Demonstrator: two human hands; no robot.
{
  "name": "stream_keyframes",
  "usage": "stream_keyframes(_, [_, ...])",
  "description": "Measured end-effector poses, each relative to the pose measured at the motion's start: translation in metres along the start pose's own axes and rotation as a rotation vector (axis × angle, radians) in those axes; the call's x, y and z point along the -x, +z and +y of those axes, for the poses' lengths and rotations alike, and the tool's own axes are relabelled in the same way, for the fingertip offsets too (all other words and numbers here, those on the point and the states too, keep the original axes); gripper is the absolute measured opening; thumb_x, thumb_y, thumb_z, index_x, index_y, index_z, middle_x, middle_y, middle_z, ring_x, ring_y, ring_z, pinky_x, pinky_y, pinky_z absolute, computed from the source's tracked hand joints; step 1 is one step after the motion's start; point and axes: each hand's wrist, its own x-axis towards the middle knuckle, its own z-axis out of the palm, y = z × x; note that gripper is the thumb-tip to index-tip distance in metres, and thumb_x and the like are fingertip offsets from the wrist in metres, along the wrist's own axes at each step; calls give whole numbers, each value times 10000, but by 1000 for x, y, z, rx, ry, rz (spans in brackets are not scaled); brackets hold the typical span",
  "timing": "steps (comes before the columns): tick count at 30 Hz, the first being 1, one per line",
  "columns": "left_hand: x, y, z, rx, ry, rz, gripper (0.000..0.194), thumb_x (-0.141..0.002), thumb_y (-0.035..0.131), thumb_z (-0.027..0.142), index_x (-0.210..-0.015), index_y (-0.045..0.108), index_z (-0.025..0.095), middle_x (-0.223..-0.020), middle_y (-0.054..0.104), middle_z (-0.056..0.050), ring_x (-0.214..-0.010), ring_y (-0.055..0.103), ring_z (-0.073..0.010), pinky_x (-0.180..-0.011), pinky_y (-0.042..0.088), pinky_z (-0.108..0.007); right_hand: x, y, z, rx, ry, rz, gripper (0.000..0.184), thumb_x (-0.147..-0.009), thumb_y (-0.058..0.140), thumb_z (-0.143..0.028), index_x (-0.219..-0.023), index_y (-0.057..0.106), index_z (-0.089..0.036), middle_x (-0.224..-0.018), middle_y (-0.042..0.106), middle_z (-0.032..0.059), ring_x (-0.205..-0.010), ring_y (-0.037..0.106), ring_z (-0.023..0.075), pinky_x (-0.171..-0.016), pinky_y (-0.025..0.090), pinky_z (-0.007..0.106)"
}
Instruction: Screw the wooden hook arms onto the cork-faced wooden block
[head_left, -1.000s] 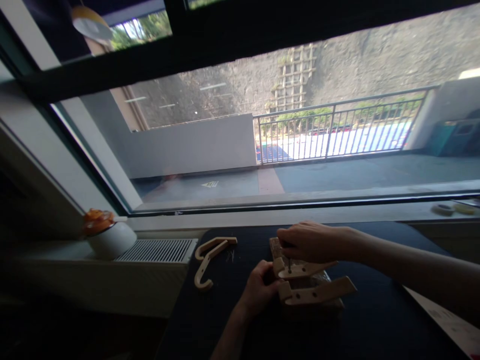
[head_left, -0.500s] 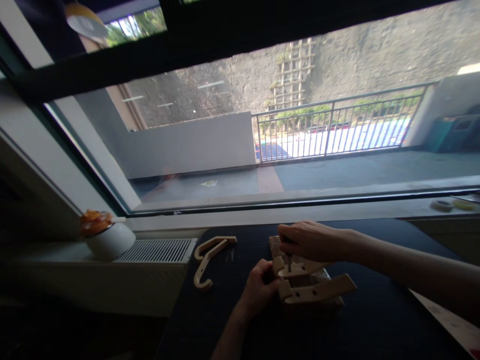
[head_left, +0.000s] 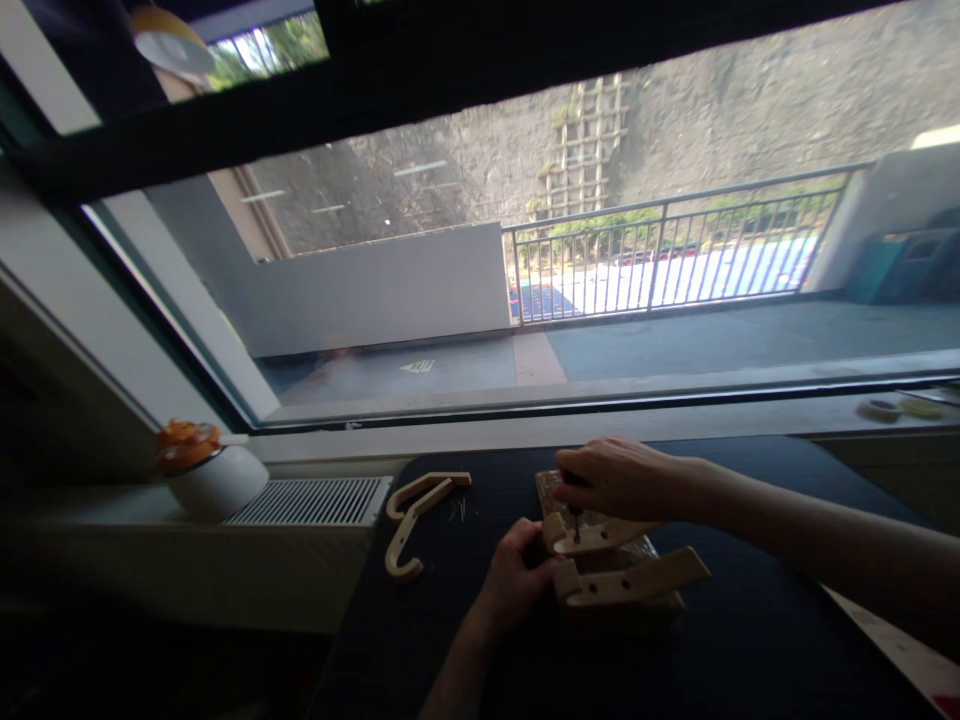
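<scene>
My right hand [head_left: 615, 478] is closed around the dark handle of a screwdriver [head_left: 577, 527], whose thin shaft points down at a hole in a pale wooden hook [head_left: 611, 537]. Fingers hide most of the handle. From the left, my left hand [head_left: 514, 580] pinches the curled end of that hook. Nearer to me a second wooden hook [head_left: 637, 582] with two dark holes lies alongside. Both rest on a brownish block [head_left: 550, 485] that looks wrapped in clear film. Whether a screw sits under the tip cannot be made out.
On the dark table [head_left: 450, 640], two more wooden hooks [head_left: 409, 530] lie at the left, beside several small screws [head_left: 457, 510]. A white pot with an orange lid [head_left: 214, 475] stands on the ledge at the left. Rolls of tape [head_left: 879, 410] lie on the windowsill at the right.
Both hands keep their hold in nearly the same place. The whole view has shifted very slightly; the screwdriver stays upright over the hook.
</scene>
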Motion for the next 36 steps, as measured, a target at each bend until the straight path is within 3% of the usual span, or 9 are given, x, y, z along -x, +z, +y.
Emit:
stream_keyframes(2, [0,0,-1,0,4,0,127,-733,632,211,-846,635,151,-760,475,22,-733,430,-123,-685,365,-228,-1,0,-1,30,9,17,349,-890,416,-446,-735,582,-180,-634,606,33,-525,512,143,-486,275,273])
stream_keyframes(6, [0,-1,-1,-3,-6,7,146,-729,639,223,-858,641,153,-761,482,20,-727,430,-124,-675,366,-228,1,-3,0,-34,-41,34,217,-870,458,-349,-817,608,-202,-722,649,25,-605,544,148,-522,299,267])
stream_keyframes(13, [1,0,2,-14,-16,19,185,-716,653,220,-891,656,162,-817,535,2,-778,471,-141,-712,392,-238,12,0,5,-128,-100,-53,124,-830,456,-283,-812,559,-217,-759,639,20,-635,560,161,-541,331,268])
stream_keyframes(24, [1,0,-5,-15,-32,9,192,-745,649,273,-896,653,156,-823,542,-7,-786,488,-148,-728,412,-247,2,12,15,-35,50,45,355,-884,401,-461,-743,580,-188,-671,621,60,-602,564,192,-526,302,300])
stream_keyframes(29, [1,1,-3,-4,-9,10,194,-749,645,260,-911,655,154,-835,549,-6,-806,495,-151,-744,409,-244,5,10,14,-136,-7,33,230,-884,420,-378,-869,578,-212,-748,643,36,-632,566,172,-548,333,281])
stream_keyframes(36, [2,0,3,-13,-25,5,185,-745,636,226,-912,655,151,-826,556,-3,-789,487,-143,-736,401,-241,11,7,14,-184,-31,-39,205,-875,402,-347,-864,551,-206,-795,643,47,-656,566,172,-561,356,276])
